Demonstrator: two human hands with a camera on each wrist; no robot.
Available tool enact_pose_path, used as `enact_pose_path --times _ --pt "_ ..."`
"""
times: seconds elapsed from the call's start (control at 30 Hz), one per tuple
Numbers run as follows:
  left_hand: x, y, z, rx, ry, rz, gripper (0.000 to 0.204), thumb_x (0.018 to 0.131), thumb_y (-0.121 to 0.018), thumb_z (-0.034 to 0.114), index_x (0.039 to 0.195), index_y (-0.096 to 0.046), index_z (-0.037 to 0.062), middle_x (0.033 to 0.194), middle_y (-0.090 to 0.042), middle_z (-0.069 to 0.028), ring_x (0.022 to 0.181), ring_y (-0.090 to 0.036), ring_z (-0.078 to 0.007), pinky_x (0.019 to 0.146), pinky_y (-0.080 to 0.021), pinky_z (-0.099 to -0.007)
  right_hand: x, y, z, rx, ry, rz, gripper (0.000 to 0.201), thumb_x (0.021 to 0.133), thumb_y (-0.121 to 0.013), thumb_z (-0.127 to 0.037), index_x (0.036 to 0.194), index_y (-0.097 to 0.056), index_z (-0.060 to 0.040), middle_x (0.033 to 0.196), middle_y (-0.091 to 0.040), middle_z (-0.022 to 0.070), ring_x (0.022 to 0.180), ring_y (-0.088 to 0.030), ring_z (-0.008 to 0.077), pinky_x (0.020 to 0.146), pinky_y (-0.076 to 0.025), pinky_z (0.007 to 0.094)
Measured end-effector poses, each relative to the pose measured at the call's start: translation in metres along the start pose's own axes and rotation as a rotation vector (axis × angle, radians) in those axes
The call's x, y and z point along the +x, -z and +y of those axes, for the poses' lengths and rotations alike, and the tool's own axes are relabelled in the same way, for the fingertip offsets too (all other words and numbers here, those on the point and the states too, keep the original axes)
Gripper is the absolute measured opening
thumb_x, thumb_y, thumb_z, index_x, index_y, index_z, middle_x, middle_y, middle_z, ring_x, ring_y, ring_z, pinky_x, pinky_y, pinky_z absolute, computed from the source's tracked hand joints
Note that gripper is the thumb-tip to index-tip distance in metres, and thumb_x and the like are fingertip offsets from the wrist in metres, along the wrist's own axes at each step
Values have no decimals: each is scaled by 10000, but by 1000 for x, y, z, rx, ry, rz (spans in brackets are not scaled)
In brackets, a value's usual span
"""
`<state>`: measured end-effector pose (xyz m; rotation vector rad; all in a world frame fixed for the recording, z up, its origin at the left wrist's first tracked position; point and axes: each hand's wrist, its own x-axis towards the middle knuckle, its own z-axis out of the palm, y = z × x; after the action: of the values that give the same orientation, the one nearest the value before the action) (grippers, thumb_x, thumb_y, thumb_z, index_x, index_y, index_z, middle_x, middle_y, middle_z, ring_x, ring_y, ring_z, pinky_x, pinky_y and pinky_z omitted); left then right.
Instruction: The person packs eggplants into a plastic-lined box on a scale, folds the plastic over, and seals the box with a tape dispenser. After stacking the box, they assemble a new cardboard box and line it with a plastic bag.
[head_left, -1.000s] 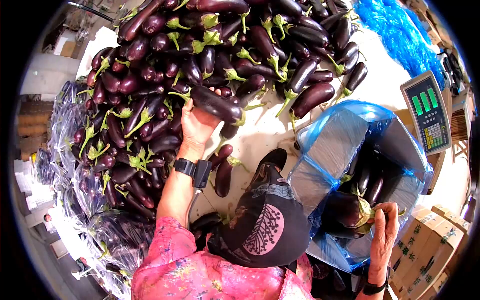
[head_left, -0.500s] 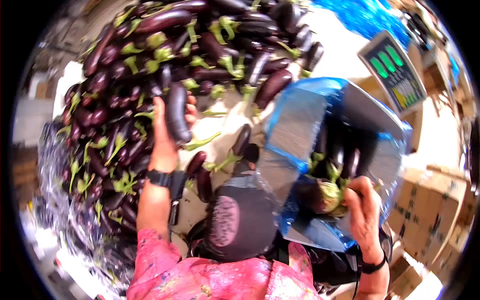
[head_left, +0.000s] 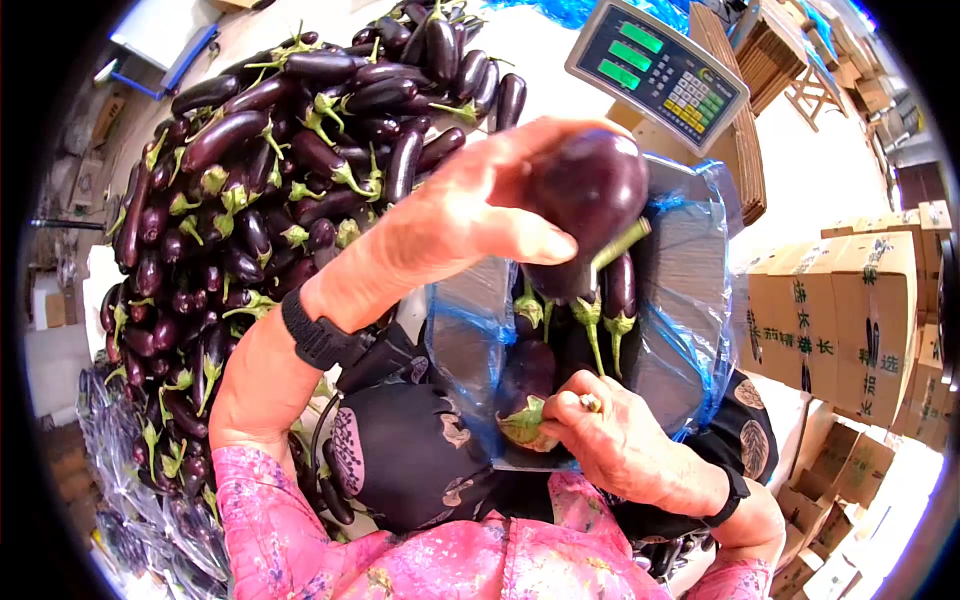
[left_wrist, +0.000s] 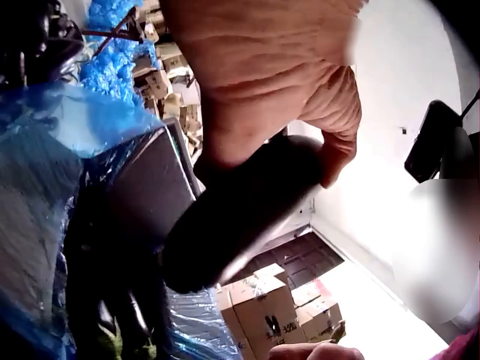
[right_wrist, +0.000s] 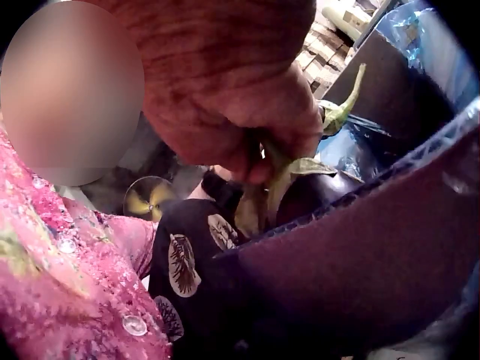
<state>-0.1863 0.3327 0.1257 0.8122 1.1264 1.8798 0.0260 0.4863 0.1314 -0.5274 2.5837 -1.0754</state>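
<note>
My left hand [head_left: 470, 205] grips a dark purple eggplant [head_left: 595, 185] and holds it over a carton [head_left: 685, 280] lined with blue plastic film. In the left wrist view, thumb and fingers wrap one end of this eggplant [left_wrist: 240, 214], and its other end points down. My right hand [head_left: 630, 435] pinches the green stem of a second eggplant [head_left: 528, 375], which lies at the carton's near side. The right wrist view shows this hand [right_wrist: 232, 97] close above the carton's edge, at the eggplant's pale cap. More eggplants [head_left: 620, 285] lie inside the carton, stems toward me.
A big heap of eggplants [head_left: 230, 200] covers the left side, with clear plastic wrap [head_left: 95, 430] along its edge. Beyond the carton stands a scale display [head_left: 655, 75] with green readouts. Printed cardboard boxes [head_left: 830, 310] are stacked at the right.
My left hand has carried its eggplant from beside the heap rightward to above the carton. The right hand keeps hold of its stem. The head view has turned toward the carton.
</note>
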Motion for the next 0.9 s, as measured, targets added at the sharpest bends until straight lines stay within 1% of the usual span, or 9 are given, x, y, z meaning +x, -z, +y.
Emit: enact_pose_path --times 0.1,0.17,0.23,0.3,0.47,0.6,0.63,0.77,0.9 --pt "21 1 -17 -30 156 -63 788 763 -641 115 1494 -374 -8 1340 -579 -135 1254 -561 -218 1097 -432 -349 -8 -1 5 38 -12 8 429 660 -719 2 1047 -536 -24 971 -534 177 788 -570 371 688 -490 458" --pt "30 9 -35 -110 270 -70 692 837 -586 120 1486 -382 -6 1357 -568 -106 1239 -551 -177 1071 -445 -327 -10 -1 5 39 -25 14 439 654 -717 3 1052 -533 -12 973 -533 181 789 -572 377 673 -496 468" --pt "38 12 -56 -15 326 -40 666 848 -601 139 1474 -412 11 1337 -578 -96 1218 -553 -159 1060 -447 -307 -11 -2 5 40 -20 28 449 650 -716 1 1060 -531 -8 975 -533 186 788 -574 383 665 -500 477" --pt "46 15 -71 269 294 -98 590 866 -558 180 1424 -490 -2 1342 -581 -108 1210 -543 -178 1062 -419 -295 -11 -3 5 43 0 49 458 650 -714 -6 1069 -531 -11 977 -533 190 786 -576 389 662 -502 486" --pt "66 20 -91 299 253 -81 559 890 -534 191 1413 -505 -3 1325 -595 -131 1204 -542 -196 1080 -400 -320 -8 1 0 64 -47 34 407 693 -681 -12 1074 -540 -32 961 -526 183 780 -576 389 665 -501 491" --pt "64 33 -120 836 207 -86 514 963 -553 290 1397 -520 15 1334 -613 -173 1265 -558 -266 1120 -380 -369 -7 1 0 46 -38 29 402 701 -674 -11 1080 -539 -34 955 -525 180 781 -575 386 662 -498 489" --pt "64 35 -125 895 232 -51 586 923 -643 361 1388 -533 21 1350 -606 -189 1283 -557 -304 1107 -403 -382 -7 0 0 44 -34 31 405 701 -673 -12 1083 -539 -34 954 -525 180 780 -575 385 662 -497 489" --pt "68 21 -118 919 224 -168 729 771 -790 370 1378 -554 41 1334 -616 -197 1246 -586 -310 1074 -444 -398 -7 -1 -1 42 -39 40 415 702 -671 -8 1094 -538 -31 955 -526 179 776 -573 382 662 -496 487" --pt "84 15 -115 1010 255 -284 657 809 -728 327 1375 -551 44 1303 -622 -227 1224 -592 -360 1050 -464 -430 -6 -1 0 53 -51 34 418 700 -670 -4 1096 -539 -29 958 -528 181 773 -571 384 656 -495 488"
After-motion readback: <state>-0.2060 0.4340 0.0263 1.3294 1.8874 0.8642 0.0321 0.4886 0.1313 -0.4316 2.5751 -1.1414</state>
